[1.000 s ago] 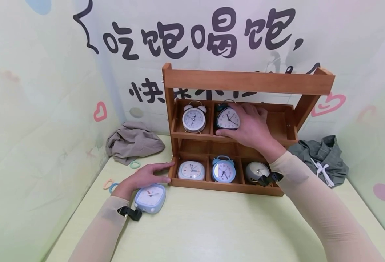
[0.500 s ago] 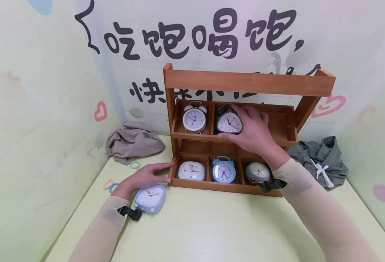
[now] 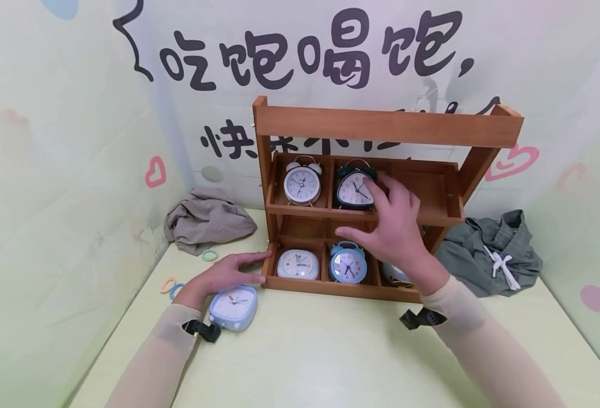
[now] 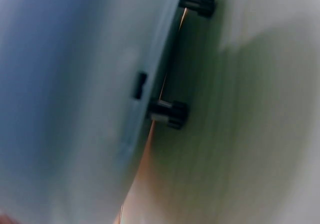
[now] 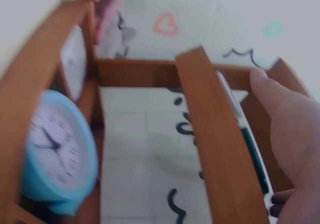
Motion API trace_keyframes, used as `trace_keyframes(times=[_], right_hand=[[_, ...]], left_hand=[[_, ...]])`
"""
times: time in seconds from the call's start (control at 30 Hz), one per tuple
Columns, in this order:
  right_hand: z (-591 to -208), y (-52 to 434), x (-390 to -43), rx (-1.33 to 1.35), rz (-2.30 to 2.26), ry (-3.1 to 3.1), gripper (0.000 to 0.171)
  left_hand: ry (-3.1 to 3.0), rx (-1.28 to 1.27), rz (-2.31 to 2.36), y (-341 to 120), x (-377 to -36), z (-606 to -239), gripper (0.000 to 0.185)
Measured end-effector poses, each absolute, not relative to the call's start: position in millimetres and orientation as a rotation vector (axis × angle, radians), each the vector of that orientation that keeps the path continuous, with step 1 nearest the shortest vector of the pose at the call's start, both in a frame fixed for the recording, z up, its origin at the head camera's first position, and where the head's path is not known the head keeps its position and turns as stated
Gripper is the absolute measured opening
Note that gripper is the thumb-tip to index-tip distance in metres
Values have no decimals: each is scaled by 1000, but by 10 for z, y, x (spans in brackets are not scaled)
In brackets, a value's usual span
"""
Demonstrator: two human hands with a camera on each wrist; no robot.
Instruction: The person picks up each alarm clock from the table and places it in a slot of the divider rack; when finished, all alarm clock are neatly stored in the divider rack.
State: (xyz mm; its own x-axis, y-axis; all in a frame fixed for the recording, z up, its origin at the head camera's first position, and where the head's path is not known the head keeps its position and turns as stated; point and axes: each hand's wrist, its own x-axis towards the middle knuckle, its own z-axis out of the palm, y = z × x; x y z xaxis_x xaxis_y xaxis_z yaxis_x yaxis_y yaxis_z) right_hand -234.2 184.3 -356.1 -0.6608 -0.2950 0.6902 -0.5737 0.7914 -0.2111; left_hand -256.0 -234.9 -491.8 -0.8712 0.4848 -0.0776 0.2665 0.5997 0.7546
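Note:
My right hand (image 3: 396,226) is at the upper tier of a wooden shelf (image 3: 386,124), thumb spread away from the fingers. Its index finger overlaps the right edge of a dark green rounded-triangle alarm clock (image 3: 354,191), which stands in the middle compartment. To that clock's left stands a white twin-bell alarm clock (image 3: 302,186). My left hand (image 3: 225,275) rests its straight fingers against the shelf's lower left end. Just below it, a pale blue square alarm clock (image 3: 233,307) lies on the table; its blurred side (image 4: 85,104) fills much of the left wrist view.
The lower tier holds a white oval clock (image 3: 298,265), a light blue twin-bell clock (image 3: 348,266) and a grey clock (image 3: 395,276) partly hidden by my right wrist. Crumpled cloths (image 3: 208,221) flank the shelf. Coloured bands (image 3: 209,255) lie at the left.
My right hand has let go of the dark green clock and drawn down and back, thumb opening. The clock stays in its compartment. My left hand has not moved.

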Motion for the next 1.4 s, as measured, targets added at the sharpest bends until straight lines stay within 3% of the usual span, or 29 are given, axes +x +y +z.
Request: trace_keyframes(times=[0.7, 1.0, 1.4], right_hand=[[-4363, 1394, -1904, 928, 590, -2248, 95], [-4680, 1069, -1688, 1046, 566, -2315, 99], [-4769, 604, -1454, 1211, 713, -2698, 101]], left_hand=[[2561, 626, 1125, -2345, -2595, -4928, 76], [2563, 638, 1127, -2355, -2613, -4957, 75], [2557, 629, 1131, -2354, -2598, -4944, 73]])
